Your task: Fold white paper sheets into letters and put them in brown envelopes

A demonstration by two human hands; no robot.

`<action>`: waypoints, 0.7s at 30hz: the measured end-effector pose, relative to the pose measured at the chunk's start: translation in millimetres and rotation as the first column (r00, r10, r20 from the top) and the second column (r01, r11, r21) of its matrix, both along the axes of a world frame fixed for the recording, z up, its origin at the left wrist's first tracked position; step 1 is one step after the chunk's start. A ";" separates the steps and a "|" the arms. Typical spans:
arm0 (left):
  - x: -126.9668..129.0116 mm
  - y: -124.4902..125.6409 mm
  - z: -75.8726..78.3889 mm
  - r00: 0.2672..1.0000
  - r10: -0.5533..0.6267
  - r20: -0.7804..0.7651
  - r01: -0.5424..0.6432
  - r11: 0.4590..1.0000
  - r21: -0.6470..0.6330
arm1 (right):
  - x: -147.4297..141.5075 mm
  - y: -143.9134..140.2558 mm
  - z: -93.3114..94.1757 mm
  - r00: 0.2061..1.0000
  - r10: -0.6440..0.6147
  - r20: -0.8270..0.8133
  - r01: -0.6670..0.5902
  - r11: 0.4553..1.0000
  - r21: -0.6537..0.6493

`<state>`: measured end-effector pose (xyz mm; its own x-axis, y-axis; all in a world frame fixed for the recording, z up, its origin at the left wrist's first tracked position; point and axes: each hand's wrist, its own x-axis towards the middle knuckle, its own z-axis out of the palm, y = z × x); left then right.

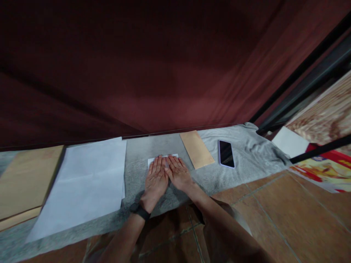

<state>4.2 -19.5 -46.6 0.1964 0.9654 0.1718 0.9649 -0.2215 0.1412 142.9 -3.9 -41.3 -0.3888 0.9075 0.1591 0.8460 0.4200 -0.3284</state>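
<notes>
Both palms lie flat, side by side, on a small white piece of paper (150, 161) that rests on a grey cloth (137, 160). My left hand (157, 177), with a black watch (139, 210) on its wrist, covers the paper's left part with fingers stretched out. Over the right part my right hand (178, 173) is likewise open, its thumb touching the left hand. Most of the paper is hidden under the hands. Just to the right of my right hand lies a brown envelope (196, 149), with a smartphone (226, 153) beyond it.
Large white sheets (87, 179) lie on the cloth to the left. Farther left is a stack of brown envelopes (27, 179). A dark red curtain (153, 80) rises behind the cloth. Tiled floor (274, 212) lies in front, with a colourful printed package (326, 170) at the right.
</notes>
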 end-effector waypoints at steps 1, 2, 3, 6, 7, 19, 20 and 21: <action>-1.7 0.2 0.1 1.000 0.011 0.001 -0.011 1.000 -0.002 | 0.9 -0.1 -1.2 1.000 -0.005 0.009 0.005 1.000 0.012; -3.5 0.1 0.1 1.000 0.022 0.003 -0.022 1.000 -0.002 | 2.0 -0.2 -2.3 1.000 -0.009 0.018 0.008 1.000 0.025; -5.5 -0.1 -0.2 0.999 0.034 0.005 -0.034 0.999 -0.001 | 3.3 -0.2 -3.2 1.000 -0.012 0.027 0.011 0.999 0.038; -11.3 -1.5 -1.7 0.997 0.072 0.013 -0.072 0.997 0.009 | 7.5 -0.1 -5.7 0.998 -0.029 0.051 0.026 0.997 0.069; -13.1 -1.9 -2.3 0.996 0.083 0.016 -0.083 0.996 0.013 | 8.9 0.0 -6.6 0.998 -0.039 0.057 0.035 0.997 0.075; -34.7 -8.4 -0.5 0.983 0.184 0.023 -0.185 0.981 0.056 | 26.3 6.4 -2.2 0.983 -0.185 0.020 0.183 0.981 0.057; -36.0 -8.6 -0.4 0.984 0.179 0.027 -0.180 0.981 0.068 | 26.4 9.1 0.7 0.982 -0.186 0.007 0.186 0.982 0.040; -37.0 -8.5 -0.5 0.985 0.170 0.030 -0.172 0.982 0.079 | 26.2 12.2 3.7 0.982 -0.188 -0.008 0.188 0.982 0.021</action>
<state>-32.9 -28.0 -47.2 0.0247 0.9671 0.2530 0.9863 -0.0649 0.1517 169.1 8.3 -37.6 -0.2105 0.9607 0.1812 0.9085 0.2607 -0.3267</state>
